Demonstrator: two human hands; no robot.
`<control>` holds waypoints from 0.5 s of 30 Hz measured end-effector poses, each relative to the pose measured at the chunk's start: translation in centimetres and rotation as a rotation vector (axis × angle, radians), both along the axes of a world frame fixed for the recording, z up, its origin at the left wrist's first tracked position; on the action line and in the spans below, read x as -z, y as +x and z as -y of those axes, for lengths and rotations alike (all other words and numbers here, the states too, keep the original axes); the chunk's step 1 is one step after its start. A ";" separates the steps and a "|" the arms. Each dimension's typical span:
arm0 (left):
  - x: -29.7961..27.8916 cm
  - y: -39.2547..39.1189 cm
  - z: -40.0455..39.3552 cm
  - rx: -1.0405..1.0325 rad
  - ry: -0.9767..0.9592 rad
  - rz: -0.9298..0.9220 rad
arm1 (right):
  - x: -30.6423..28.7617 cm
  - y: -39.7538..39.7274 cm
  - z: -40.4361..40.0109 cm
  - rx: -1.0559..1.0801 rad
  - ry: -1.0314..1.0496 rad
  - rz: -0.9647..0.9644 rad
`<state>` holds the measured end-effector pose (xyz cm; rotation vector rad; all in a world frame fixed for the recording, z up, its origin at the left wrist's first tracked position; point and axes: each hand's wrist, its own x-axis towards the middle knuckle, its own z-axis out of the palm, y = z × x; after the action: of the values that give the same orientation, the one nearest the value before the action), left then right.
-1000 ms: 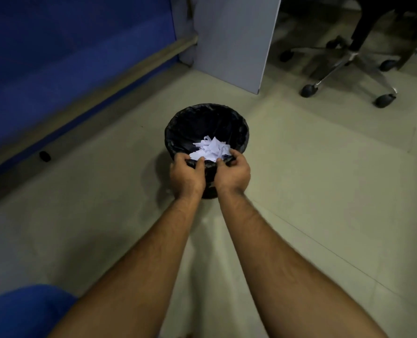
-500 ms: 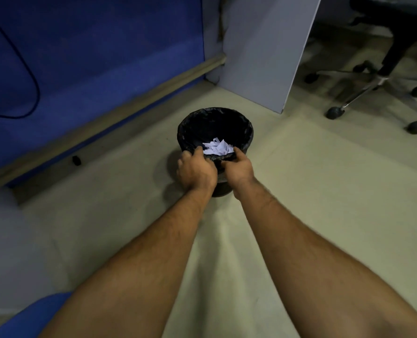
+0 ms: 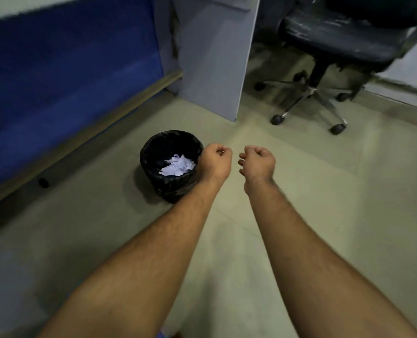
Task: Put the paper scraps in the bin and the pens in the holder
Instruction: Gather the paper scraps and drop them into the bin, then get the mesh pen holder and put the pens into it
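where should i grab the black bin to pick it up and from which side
Grip the bin by its rim, from above, one hand on each side. It stands upright on the floor with its mouth open, and the paper scraps lie well below the rim, so an upright lift should keep them in.

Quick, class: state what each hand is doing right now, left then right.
Left hand: curled shut beside the bin, nothing visibly held.
Right hand: loosely curled, nothing visibly held.
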<state>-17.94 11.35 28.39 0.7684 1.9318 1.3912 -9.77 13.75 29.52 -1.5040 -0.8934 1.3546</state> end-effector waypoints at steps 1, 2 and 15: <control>-2.9 0.4 0.2 0.003 -0.008 0.009 | -2.5 0.7 0.2 0.007 -0.013 -0.007; -5.8 0.6 0.9 0.005 -0.025 0.007 | -5.2 1.2 1.1 0.002 -0.042 -0.015; -41.9 0.4 17.0 -0.032 -0.150 -0.049 | -41.3 1.1 14.4 -0.414 -0.219 -0.039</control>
<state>-17.49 -5.65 70.27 0.7089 2.0683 1.2395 -8.68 -0.69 70.79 -1.5002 -1.1020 1.8236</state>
